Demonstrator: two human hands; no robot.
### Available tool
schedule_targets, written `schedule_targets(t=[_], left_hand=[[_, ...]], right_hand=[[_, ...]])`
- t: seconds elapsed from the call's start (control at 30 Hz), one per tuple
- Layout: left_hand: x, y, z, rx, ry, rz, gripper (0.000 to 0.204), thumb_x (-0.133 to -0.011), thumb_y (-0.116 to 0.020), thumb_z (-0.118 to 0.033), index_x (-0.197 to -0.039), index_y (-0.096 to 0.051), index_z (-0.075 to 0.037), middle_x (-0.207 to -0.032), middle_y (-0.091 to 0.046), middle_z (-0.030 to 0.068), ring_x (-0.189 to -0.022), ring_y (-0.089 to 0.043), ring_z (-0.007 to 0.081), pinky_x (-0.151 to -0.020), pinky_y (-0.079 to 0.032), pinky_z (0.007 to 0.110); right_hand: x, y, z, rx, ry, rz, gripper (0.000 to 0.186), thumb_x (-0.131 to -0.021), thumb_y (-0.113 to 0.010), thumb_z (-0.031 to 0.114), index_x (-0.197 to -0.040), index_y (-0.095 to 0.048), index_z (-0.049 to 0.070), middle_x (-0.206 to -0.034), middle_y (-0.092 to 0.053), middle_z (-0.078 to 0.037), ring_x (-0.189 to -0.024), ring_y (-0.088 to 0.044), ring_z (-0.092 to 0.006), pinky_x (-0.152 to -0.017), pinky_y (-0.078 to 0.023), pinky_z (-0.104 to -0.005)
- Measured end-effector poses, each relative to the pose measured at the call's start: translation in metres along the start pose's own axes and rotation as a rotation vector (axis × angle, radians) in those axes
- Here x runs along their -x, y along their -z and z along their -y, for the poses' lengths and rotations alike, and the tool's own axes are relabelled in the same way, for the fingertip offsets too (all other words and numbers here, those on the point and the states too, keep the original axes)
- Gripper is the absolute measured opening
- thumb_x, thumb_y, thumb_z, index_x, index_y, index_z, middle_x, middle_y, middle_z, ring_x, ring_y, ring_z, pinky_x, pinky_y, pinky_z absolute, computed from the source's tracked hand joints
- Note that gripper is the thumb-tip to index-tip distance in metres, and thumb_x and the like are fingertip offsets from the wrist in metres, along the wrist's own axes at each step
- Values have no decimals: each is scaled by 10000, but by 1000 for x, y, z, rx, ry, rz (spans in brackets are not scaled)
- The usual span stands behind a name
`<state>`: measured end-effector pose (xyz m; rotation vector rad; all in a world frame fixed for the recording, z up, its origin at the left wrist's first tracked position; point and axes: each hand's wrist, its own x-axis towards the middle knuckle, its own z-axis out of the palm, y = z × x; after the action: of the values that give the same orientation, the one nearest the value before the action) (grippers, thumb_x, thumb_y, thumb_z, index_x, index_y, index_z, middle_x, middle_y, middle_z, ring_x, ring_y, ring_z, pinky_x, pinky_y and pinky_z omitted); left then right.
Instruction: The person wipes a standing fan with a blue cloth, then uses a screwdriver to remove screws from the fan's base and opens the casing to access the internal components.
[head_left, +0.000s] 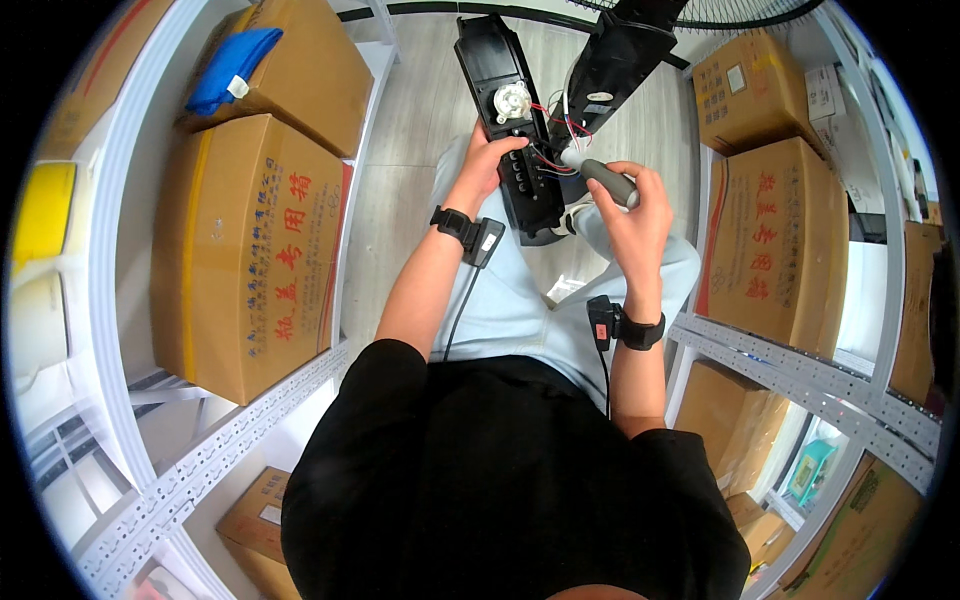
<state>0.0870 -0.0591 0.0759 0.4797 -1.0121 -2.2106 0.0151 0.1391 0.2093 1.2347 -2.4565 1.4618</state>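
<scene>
My left hand [486, 165] is wrapped round the edge of a long black plastic control panel [492, 66], its thumb lying across the front near a row of dark buttons. A round whitish part [512, 101] is mounted on this panel. Red and white wires [571, 122] run from it to the black column of a fan [622, 66]. In my right hand [643, 208] is a screwdriver [613, 184] with a thick grey handle. Its front end points toward the panel's wired side; whether the tip touches anything is too small to tell.
The fan's round wire grille [735, 14] reaches in at the top edge. Metal shelves [215, 480] with cardboard boxes [250, 255] flank me on the left, and more boxes [765, 245] stand on the right. A blue folded bag [232, 70] lies on an upper left box. My legs [500, 310] are bent beneath the panel.
</scene>
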Motion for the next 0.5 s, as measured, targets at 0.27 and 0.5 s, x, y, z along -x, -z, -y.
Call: schedule_targets(t=[0.27, 0.5], left_hand=[[-2, 4, 2, -18, 7, 14, 551, -739, -632, 83, -1234, -414, -22, -1072, -600, 126, -932, -638, 237, -794, -555, 379], [-2, 4, 2, -1, -24, 60, 521, -749, -621, 76, -1222, -422, -13, -1073, -604, 121, -930, -639, 231, -782, -561, 384]], right_hand=[[-3, 0, 0, -4, 72, 23, 249, -733, -747, 62, -951, -629, 36, -959, -625, -99, -865, -614, -260, -744, -483, -334], [-11, 7, 6, -10, 171, 171, 256, -741, -714, 8, -970, -609, 52, -1047, -605, -90, -900, -622, -278, -736, -512, -345]])
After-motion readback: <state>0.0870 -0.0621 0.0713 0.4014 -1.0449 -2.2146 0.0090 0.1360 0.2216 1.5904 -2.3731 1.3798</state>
